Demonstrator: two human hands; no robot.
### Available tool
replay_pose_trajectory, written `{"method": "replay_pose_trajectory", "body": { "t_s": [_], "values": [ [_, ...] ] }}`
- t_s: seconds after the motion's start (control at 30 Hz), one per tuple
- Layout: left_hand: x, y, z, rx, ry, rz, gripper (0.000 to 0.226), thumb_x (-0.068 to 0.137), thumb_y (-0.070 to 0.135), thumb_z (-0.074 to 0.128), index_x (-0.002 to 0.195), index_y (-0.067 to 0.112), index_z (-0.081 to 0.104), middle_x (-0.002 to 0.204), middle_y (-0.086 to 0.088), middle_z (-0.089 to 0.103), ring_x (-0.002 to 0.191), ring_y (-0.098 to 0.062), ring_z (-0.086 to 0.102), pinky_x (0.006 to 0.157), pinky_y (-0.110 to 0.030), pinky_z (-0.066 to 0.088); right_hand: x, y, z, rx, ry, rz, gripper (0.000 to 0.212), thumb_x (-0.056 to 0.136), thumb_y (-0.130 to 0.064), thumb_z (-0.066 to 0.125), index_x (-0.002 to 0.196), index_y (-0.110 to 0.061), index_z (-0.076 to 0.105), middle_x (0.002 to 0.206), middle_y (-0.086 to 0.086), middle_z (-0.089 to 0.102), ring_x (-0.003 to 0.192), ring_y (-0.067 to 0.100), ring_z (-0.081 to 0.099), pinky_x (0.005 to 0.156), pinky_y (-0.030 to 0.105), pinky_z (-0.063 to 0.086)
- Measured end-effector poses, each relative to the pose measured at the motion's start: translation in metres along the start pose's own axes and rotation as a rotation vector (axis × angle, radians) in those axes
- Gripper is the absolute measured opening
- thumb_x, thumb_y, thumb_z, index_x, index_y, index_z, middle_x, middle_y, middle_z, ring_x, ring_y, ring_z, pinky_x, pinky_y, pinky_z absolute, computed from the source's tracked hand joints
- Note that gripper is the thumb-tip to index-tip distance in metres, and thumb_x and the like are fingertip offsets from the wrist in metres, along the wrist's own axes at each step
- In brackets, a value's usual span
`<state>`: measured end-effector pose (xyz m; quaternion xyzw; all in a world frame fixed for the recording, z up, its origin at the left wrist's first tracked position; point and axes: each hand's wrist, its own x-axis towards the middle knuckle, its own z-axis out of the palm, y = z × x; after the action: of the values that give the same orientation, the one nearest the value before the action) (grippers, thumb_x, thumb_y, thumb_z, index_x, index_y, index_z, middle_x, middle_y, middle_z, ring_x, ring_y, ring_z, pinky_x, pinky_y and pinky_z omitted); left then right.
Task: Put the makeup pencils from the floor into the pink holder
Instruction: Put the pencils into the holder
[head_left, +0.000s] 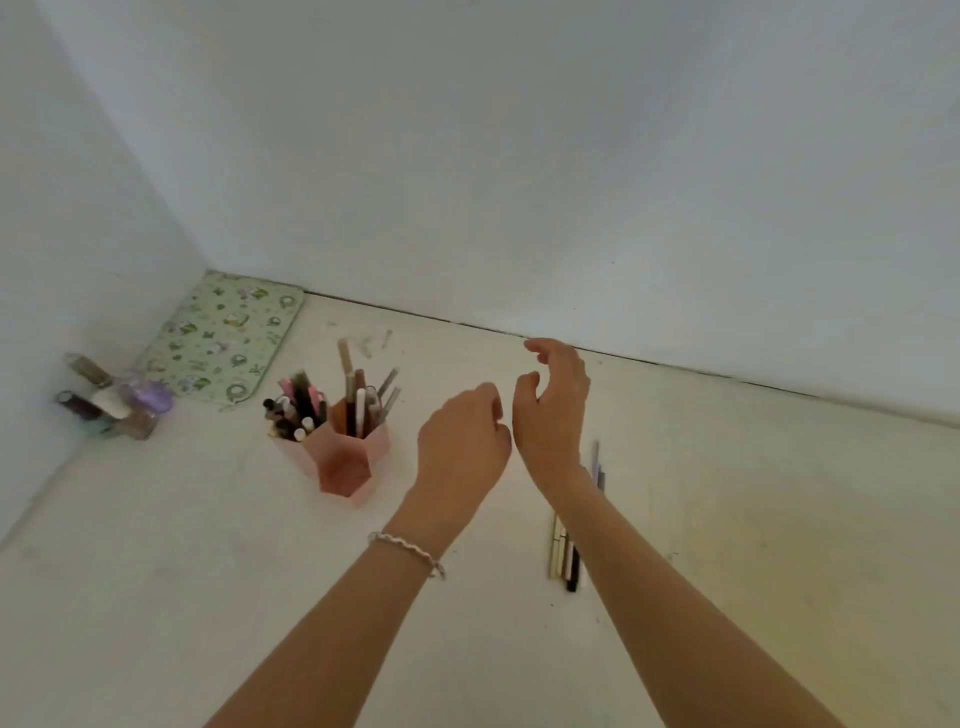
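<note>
We had both hands up over the floor, neither touching anything. Left hand was back-up, fingers curled down and loose, nothing visible in it; a bracelet sat on that wrist. Right hand was just beside it, fingers spread and slightly hooked, empty, thumb pointing toward the left hand. The two hands were near each other but apart.

Holder stood on the floor left of our left hand: pink, three hex cells. Front cell looked empty. Back-right cell held upright pencils and sticks, back-left cell was packed with more, caps up and leaning left.

Pencils still on the floor lay in a tight bundle under our right forearm, roughly parallel, running away from us. The arm hid the middle of the bundle; a lilac tip showed past the wrist. Count not readable.

Far left corner: a cluster of bottles against the wall, some tilted. Behind the holder a green patterned mat lay flat in the corner. A few small pale bits lay on the floor near the wall; we could not tell what they were.
</note>
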<state>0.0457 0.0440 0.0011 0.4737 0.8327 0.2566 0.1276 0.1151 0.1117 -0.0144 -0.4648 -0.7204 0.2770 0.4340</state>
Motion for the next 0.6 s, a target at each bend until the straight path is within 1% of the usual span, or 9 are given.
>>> {"method": "replay_pose_trajectory", "body": {
  "t_s": [0.03,0.07,0.13,0.2,0.27,0.33,0.43,0.53,0.6],
  "values": [
    [-0.001,0.009,0.022,0.006,-0.135,-0.055,0.002,0.088,0.020,0.054,0.088,0.019,0.056,0.083,0.004,0.063,0.080,-0.021,0.064,0.062,-0.027,0.041,0.004,0.009,-0.013,0.000,-0.041,0.070,0.037,0.081,0.005,0.048,0.111,-0.014,0.061,0.111,-0.006,0.058,0.104,0.015,0.053,0.098,0.041,0.041],
    [-0.004,0.015,0.042,-0.005,-0.224,-0.093,0.009,0.090,0.023,0.053,0.093,0.018,0.060,0.090,0.003,0.066,0.084,-0.021,0.065,0.065,-0.027,0.044,0.007,0.016,-0.023,-0.006,-0.079,0.119,0.035,0.082,0.006,0.049,0.108,-0.014,0.062,0.109,-0.005,0.059,0.100,0.014,0.054,0.095,0.040,0.044],
    [-0.011,0.030,0.077,-0.040,-0.321,-0.124,0.020,0.094,0.028,0.053,0.106,0.016,0.063,0.102,0.001,0.069,0.091,-0.019,0.066,0.073,-0.028,0.050,0.010,0.033,-0.045,-0.036,-0.109,0.172,0.032,0.084,0.006,0.050,0.102,-0.015,0.064,0.106,-0.004,0.061,0.094,0.012,0.055,0.089,0.031,0.046],
    [-0.017,0.041,0.100,-0.031,-0.354,-0.139,0.023,0.096,0.029,0.051,0.110,0.012,0.059,0.104,-0.003,0.067,0.093,-0.021,0.066,0.078,-0.032,0.053,0.009,0.047,-0.064,-0.052,-0.108,0.203,0.030,0.084,0.005,0.050,0.099,-0.017,0.065,0.103,-0.005,0.062,0.088,0.007,0.056,0.082,0.020,0.044],
    [-0.022,0.047,0.117,0.040,-0.354,-0.125,0.021,0.097,0.026,0.050,0.110,0.010,0.055,0.106,-0.006,0.065,0.094,-0.024,0.065,0.076,-0.033,0.052,0.006,0.060,-0.078,-0.052,-0.102,0.241,0.030,0.083,0.005,0.050,0.096,-0.018,0.065,0.099,-0.006,0.063,0.082,0.001,0.055,0.077,0.016,0.042],
    [-0.024,0.049,0.126,0.103,-0.328,-0.109,0.019,0.099,0.024,0.049,0.112,0.010,0.052,0.110,-0.006,0.062,0.097,-0.024,0.064,0.076,-0.032,0.050,0.001,0.071,-0.087,-0.040,-0.100,0.301,0.030,0.083,0.005,0.050,0.094,-0.019,0.065,0.097,-0.007,0.062,0.078,0.000,0.055,0.074,0.017,0.045],
    [-0.020,0.048,0.129,0.075,-0.354,-0.163,0.025,0.098,0.026,0.054,0.115,0.009,0.051,0.113,-0.007,0.061,0.101,-0.026,0.063,0.076,-0.034,0.049,-0.006,0.083,-0.096,-0.028,-0.080,0.375,0.031,0.083,0.004,0.049,0.094,-0.021,0.064,0.095,-0.009,0.062,0.075,0.001,0.055,0.071,0.014,0.043],
    [-0.012,0.047,0.128,-0.012,-0.398,-0.262,0.024,0.095,0.026,0.058,0.108,0.007,0.061,0.108,-0.009,0.067,0.097,-0.028,0.065,0.081,-0.038,0.054,-0.012,0.090,-0.099,0.020,-0.070,0.452,0.030,0.084,0.005,0.049,0.096,-0.018,0.065,0.098,-0.006,0.065,0.076,0.003,0.056,0.069,0.013,0.044],
    [-0.009,0.046,0.127,-0.032,-0.392,-0.275,0.023,0.094,0.029,0.058,0.104,0.009,0.065,0.104,-0.008,0.068,0.094,-0.028,0.066,0.079,-0.037,0.055,-0.016,0.094,-0.098,0.050,-0.075,0.485,0.030,0.084,0.005,0.049,0.098,-0.015,0.066,0.099,-0.003,0.066,0.079,0.011,0.059,0.069,0.019,0.047]
  ]
}}
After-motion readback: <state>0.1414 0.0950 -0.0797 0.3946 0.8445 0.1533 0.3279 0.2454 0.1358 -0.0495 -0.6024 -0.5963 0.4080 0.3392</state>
